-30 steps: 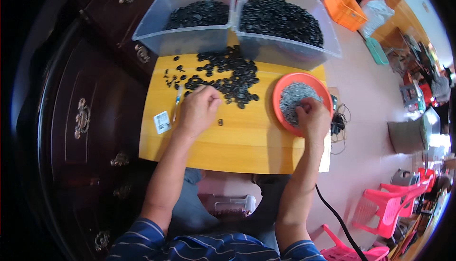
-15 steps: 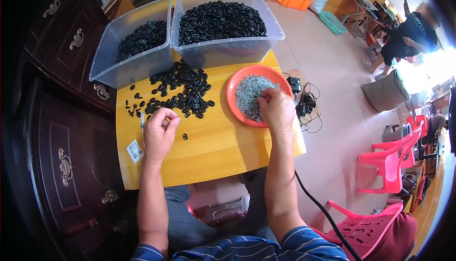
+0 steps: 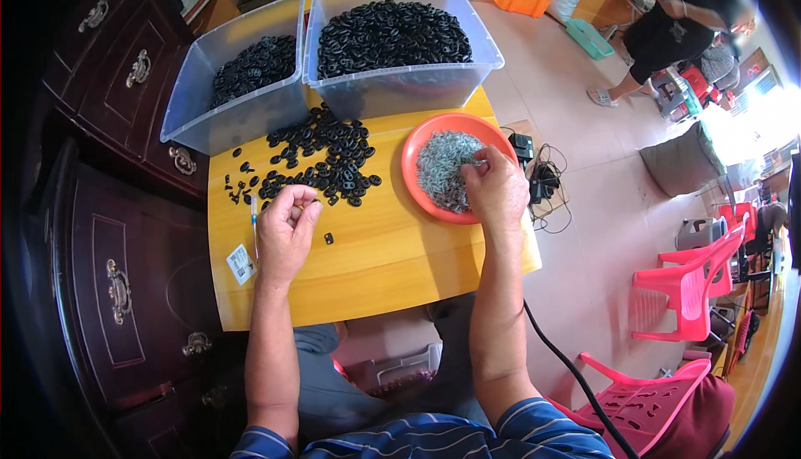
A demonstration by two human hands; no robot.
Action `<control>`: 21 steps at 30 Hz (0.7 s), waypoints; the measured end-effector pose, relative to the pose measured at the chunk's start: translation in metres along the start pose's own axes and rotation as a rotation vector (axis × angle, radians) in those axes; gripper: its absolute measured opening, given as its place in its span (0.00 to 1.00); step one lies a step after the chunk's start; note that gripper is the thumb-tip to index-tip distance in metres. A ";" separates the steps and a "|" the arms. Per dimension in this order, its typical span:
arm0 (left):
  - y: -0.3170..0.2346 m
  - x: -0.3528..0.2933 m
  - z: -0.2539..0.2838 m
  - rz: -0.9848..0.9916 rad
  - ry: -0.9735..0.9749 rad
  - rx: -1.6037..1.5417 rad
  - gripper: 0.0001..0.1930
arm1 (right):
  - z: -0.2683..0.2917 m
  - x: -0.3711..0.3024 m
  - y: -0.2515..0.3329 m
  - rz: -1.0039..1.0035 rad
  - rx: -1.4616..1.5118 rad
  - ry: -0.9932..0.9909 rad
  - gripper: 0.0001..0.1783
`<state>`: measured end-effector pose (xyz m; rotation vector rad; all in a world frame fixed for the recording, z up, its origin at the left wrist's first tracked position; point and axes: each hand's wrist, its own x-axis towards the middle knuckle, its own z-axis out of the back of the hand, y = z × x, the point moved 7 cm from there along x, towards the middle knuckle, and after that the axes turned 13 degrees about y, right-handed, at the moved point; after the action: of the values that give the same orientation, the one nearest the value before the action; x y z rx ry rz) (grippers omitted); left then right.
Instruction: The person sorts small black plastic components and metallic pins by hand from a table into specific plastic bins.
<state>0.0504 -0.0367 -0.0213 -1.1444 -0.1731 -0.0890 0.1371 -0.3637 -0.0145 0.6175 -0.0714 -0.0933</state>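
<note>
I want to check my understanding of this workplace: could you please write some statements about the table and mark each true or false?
1. The right hand reaches over small silvery pieces in a round orange-red bowl. True.
2. The bowl stands left of the scattered small black oval pieces. False: it stands right of them.
3. Two translucent plastic bins hold black pieces. True.
4. A white rectangular printed card lies beneath the right hand. False: it lies left of the left hand.
</note>
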 end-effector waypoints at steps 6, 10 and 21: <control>0.002 0.002 -0.004 0.031 0.040 -0.058 0.10 | -0.008 0.003 -0.009 0.014 -0.095 0.039 0.09; 0.006 0.001 -0.006 0.035 0.073 -0.193 0.08 | -0.006 0.003 -0.006 -0.009 -0.046 0.067 0.08; 0.014 0.003 -0.009 0.069 0.091 -0.347 0.07 | 0.005 0.001 -0.005 0.033 0.019 -0.039 0.09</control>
<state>0.0559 -0.0393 -0.0367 -1.4875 -0.0369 -0.1121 0.1375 -0.3707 -0.0137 0.6337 -0.1199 -0.0727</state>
